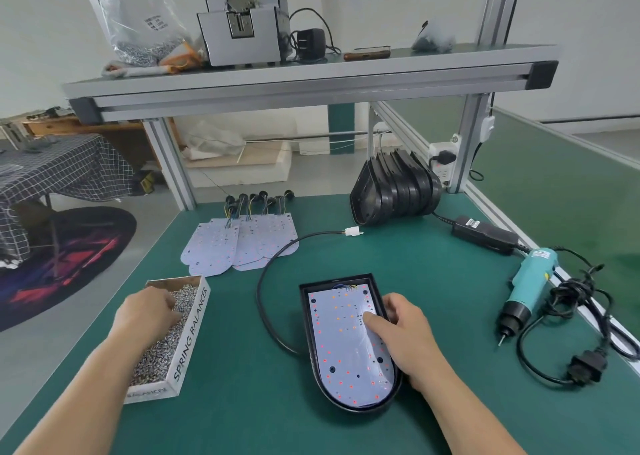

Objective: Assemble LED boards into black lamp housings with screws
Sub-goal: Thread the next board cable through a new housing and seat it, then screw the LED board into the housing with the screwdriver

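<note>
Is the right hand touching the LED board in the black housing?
Touching: head view shows the right hand with its thumb pressed on the LED board.

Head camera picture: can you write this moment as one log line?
left hand: reaching into screw box | right hand: thumb pressing LED board | LED board: inside black housing | screwdriver: untouched
</note>
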`<act>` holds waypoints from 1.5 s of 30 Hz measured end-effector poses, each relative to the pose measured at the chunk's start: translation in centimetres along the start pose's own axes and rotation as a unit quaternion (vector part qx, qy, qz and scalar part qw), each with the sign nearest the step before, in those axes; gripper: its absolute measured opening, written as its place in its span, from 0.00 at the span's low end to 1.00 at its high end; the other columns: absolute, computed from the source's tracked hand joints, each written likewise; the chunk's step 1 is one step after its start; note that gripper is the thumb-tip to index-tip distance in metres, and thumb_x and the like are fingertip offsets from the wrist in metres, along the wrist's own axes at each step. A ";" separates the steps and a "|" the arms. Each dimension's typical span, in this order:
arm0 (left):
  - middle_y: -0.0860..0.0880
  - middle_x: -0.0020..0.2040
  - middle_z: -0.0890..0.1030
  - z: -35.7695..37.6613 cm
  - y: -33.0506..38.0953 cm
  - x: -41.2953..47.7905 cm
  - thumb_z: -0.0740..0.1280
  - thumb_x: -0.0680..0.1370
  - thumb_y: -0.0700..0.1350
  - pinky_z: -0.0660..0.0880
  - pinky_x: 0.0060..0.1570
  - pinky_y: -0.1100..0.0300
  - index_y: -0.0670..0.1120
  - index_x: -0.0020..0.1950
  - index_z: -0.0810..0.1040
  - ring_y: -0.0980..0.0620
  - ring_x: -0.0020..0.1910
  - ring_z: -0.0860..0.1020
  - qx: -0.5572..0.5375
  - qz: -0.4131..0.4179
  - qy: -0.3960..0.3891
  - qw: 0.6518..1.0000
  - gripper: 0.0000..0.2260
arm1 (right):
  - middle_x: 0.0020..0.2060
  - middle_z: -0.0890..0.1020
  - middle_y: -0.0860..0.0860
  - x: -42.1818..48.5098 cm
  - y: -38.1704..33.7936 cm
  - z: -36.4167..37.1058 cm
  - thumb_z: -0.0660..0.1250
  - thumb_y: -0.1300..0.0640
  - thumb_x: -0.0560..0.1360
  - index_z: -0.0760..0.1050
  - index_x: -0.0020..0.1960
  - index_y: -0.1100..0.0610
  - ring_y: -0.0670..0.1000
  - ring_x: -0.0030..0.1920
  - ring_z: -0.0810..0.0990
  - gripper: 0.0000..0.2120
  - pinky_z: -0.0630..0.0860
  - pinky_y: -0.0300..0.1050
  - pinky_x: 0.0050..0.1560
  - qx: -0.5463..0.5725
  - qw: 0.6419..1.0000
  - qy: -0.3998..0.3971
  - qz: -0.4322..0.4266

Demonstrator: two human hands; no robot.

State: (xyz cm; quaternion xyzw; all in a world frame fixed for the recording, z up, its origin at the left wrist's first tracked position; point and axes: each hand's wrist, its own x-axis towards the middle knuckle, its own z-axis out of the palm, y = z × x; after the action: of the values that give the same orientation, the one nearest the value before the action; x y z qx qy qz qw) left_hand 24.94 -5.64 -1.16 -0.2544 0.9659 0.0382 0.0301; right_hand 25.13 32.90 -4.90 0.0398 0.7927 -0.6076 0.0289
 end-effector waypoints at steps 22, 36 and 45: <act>0.46 0.37 0.79 0.8 -1.0 -0.5 0.61 0.80 0.44 0.74 0.38 0.55 0.48 0.39 0.74 0.44 0.37 0.77 -0.087 -0.049 0.098 0.990 0.10 | 0.37 0.80 0.53 -0.2 0.0 -0.1 0.73 0.59 0.74 0.74 0.41 0.57 0.51 0.37 0.74 0.08 0.73 0.47 0.42 0.003 1.000 0.007 -0.003; 0.49 0.34 0.79 1.9 -1.3 -0.8 0.68 0.75 0.40 0.70 0.34 0.57 0.50 0.35 0.75 0.45 0.35 0.75 -0.058 -0.018 0.117 0.991 0.10 | 0.38 0.81 0.55 -0.1 0.2 -0.1 0.73 0.58 0.74 0.75 0.43 0.59 0.51 0.37 0.75 0.07 0.73 0.47 0.42 0.002 1.000 0.004 -0.006; 0.49 0.30 0.77 1.4 -1.7 -1.0 0.67 0.77 0.41 0.73 0.35 0.55 0.50 0.35 0.73 0.44 0.32 0.75 -0.057 -0.016 0.181 0.982 0.11 | 0.31 0.78 0.43 -0.1 -0.1 0.0 0.73 0.59 0.73 0.75 0.41 0.56 0.47 0.33 0.73 0.07 0.71 0.42 0.38 -0.003 1.000 0.008 -0.005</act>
State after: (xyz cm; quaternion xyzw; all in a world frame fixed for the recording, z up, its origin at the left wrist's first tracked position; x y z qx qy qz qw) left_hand 26.70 -6.49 -2.61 -0.2741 0.9473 0.0459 -0.1592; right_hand 25.27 32.91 -4.80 0.0409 0.7952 -0.6047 0.0193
